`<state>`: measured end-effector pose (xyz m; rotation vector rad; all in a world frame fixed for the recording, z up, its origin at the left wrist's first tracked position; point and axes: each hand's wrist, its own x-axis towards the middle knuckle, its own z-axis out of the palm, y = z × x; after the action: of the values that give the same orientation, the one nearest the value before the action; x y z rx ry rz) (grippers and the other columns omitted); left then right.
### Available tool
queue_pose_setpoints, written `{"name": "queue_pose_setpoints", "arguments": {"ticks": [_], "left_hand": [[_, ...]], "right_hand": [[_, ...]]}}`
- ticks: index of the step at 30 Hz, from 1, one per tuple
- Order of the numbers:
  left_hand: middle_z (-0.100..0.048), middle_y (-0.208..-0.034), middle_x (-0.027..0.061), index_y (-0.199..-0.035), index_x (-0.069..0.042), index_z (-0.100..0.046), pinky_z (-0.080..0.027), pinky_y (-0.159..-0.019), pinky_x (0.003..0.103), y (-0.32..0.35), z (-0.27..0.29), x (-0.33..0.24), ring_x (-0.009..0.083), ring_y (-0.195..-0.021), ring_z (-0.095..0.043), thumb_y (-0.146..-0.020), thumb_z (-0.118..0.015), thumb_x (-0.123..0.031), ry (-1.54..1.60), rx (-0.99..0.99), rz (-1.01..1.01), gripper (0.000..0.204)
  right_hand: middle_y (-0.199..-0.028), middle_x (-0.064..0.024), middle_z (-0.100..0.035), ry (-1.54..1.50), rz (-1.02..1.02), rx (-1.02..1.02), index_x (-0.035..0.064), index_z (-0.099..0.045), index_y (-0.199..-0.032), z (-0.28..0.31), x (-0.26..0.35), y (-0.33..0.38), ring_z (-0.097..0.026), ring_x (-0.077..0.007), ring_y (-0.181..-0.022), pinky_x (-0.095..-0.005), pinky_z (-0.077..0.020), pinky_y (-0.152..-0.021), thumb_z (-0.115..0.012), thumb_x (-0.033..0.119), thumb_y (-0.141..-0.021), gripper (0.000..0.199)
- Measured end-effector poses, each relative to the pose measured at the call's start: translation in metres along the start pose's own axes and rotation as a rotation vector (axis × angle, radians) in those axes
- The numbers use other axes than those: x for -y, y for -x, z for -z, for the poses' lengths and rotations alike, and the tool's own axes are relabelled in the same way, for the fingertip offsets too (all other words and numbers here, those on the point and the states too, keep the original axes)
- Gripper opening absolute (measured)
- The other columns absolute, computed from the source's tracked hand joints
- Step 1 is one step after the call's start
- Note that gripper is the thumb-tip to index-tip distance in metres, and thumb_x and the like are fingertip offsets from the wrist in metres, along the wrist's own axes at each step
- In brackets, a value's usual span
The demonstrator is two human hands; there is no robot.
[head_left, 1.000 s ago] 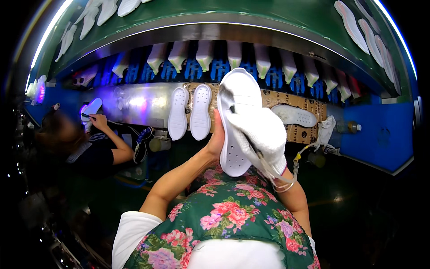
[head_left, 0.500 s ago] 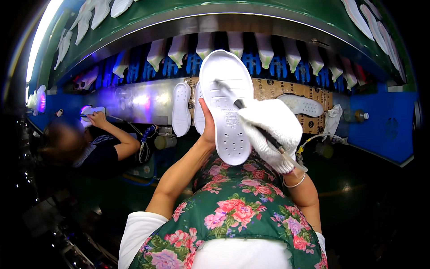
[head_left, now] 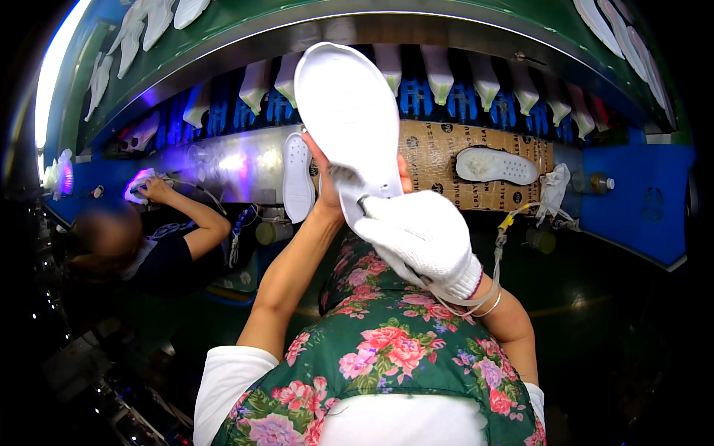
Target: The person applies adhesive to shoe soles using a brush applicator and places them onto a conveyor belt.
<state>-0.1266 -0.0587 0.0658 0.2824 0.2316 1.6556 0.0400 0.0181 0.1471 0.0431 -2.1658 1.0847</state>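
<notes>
My bare left hand point(head_left: 327, 189) grips a white shoe sole point(head_left: 349, 97) from below, with fingers showing at both side edges. The sole is held up in front of me, its wide end away from me and its narrow end close. My right hand point(head_left: 420, 238), in a white knit glove, is closed around a thin brush point(head_left: 346, 178) with a tube trailing from its back end along the wrist. The brush's blurred bristles are over the sole's narrower half, near the left edge; whether they touch cannot be made out. The glove hides part of the sole's near end.
Cardboard point(head_left: 431, 152) covers part of the metal bench, bearing another sole point(head_left: 494, 165). A white sole point(head_left: 298, 178) lies left of it. To the right are a crumpled white cloth point(head_left: 552, 189) and a bottle point(head_left: 599, 182). A co-worker's hand point(head_left: 156, 190) works at far left.
The sole has risen away from me and to the left. The brush has moved from its wide half to its narrower half, and my right hand has come lower and left.
</notes>
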Motion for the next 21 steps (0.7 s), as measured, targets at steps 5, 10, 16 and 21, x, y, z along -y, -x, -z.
{"name": "queue_pose_setpoints", "arguments": {"ticks": [5, 10, 16, 21], "left_hand": [[-0.059, -0.108, 0.0241, -0.129, 0.006, -0.049, -0.059, -0.077, 0.052, -0.006, -0.002, -0.011, 0.0368, -0.095, -0.067, -0.062, -0.028, -0.106, -0.029, 0.014, -0.026, 0.132], [-0.062, -0.096, 0.0232, -0.110, 0.008, -0.055, -0.055, -0.087, 0.053, -0.015, 0.001, -0.019, 0.0356, -0.095, -0.060, -0.061, -0.041, -0.105, 0.018, 0.011, -0.031, 0.123], [-0.059, -0.099, 0.0178, -0.112, 0.006, -0.054, -0.058, -0.073, 0.048, -0.025, -0.002, -0.018, 0.0327, -0.090, -0.063, -0.061, -0.034, -0.105, -0.005, 0.096, -0.075, 0.124], [-0.060, -0.100, 0.0173, -0.119, 0.001, -0.054, -0.048, -0.073, 0.046, -0.024, 0.006, -0.025, 0.0297, -0.082, -0.059, -0.062, -0.031, -0.105, 0.079, -0.004, -0.127, 0.123]], "right_hand": [[-0.097, -0.0092, -0.075, 0.053, 0.040, -0.098, 0.0087, -0.075, -0.108, 0.011, -0.007, -0.011, -0.071, -0.0271, -0.081, -0.0369, -0.0560, -0.071, -0.079, 0.001, -0.072, 0.036], [-0.088, -0.0091, -0.075, 0.016, 0.129, -0.058, 0.0091, -0.076, -0.106, -0.007, -0.004, 0.001, -0.071, -0.0245, -0.074, -0.0342, -0.0556, -0.067, -0.080, 0.002, -0.074, 0.033], [-0.087, -0.0102, -0.074, 0.141, 0.069, -0.124, 0.0088, -0.075, -0.104, 0.000, -0.009, -0.001, -0.071, -0.0266, -0.074, -0.0350, -0.0553, -0.066, -0.081, 0.000, -0.071, 0.035], [-0.090, -0.0088, -0.074, -0.066, 0.086, -0.014, 0.0090, -0.076, -0.102, -0.002, -0.007, 0.005, -0.070, -0.0256, -0.074, -0.0343, -0.0543, -0.066, -0.081, 0.002, -0.072, 0.031]]}}
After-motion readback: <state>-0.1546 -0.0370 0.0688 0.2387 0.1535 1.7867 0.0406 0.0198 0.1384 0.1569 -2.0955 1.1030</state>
